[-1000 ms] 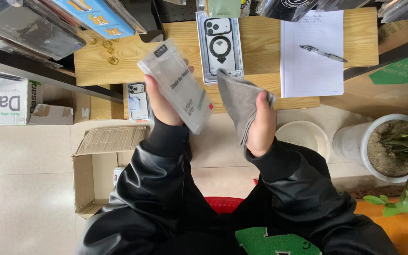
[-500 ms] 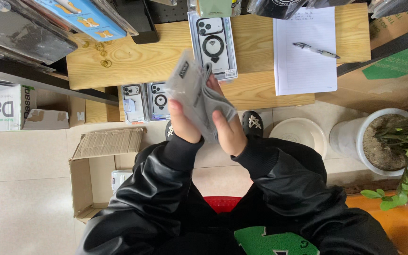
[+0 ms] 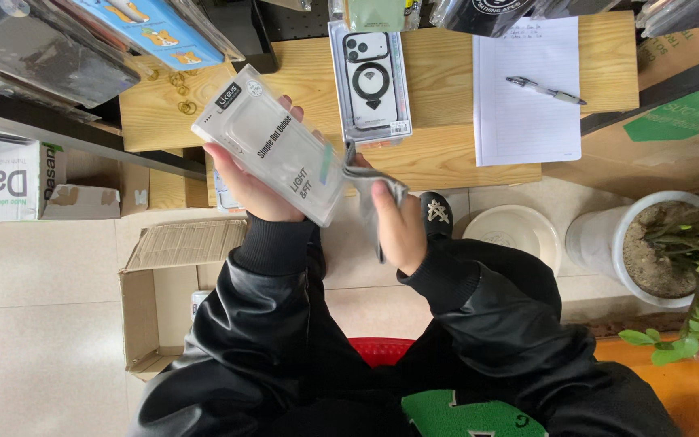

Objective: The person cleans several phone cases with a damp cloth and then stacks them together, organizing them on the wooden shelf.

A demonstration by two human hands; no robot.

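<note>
My left hand (image 3: 256, 190) holds a flat, frosted-clear phone-case package (image 3: 273, 146), tilted with its long side running from upper left to lower right. My right hand (image 3: 398, 226) grips a grey cloth (image 3: 370, 190) and presses it against the package's lower right edge. Both arms wear black leather-look sleeves. Just beyond the hands, a second packaged phone case (image 3: 370, 77) with a black ring lies on the wooden table (image 3: 446, 146).
A lined white notepad (image 3: 527, 97) with a pen (image 3: 545, 90) lies on the table at right. An open cardboard box (image 3: 163, 283) stands on the tiled floor at left. A white bowl (image 3: 515, 231) and a potted plant (image 3: 665, 243) sit at right. More packaged goods hang at the top.
The hands came together, then spread a little. The package has turned flatter towards the camera, and the cloth went from behind it to its lower right edge.
</note>
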